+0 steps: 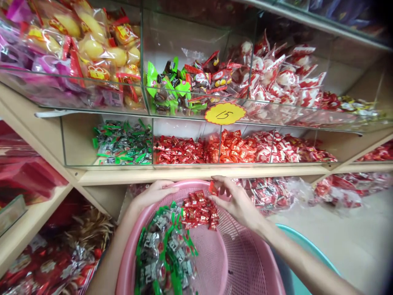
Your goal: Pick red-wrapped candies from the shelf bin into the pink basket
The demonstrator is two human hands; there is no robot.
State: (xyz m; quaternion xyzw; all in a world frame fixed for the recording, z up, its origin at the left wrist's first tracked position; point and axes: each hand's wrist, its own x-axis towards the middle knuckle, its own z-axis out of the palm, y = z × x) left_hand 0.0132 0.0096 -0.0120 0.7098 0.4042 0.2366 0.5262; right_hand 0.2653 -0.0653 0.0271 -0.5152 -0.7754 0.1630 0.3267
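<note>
Pink basket [211, 256] below my fingers [221, 179], right hand [238, 200] pinching a red candy [213, 188], left hand [153, 195] at the rim [192, 184], whether clasping I can't tell remotely.

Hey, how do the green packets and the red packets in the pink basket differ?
The green packets have clear middles and green edges, while the red packets are mostly red with pale print. Piece for piece, the green packets look larger than the red packets. The green packets spread along the left of the pink basket, while the red packets form a smaller heap toward its far side. Both kinds are wrapped.
</note>
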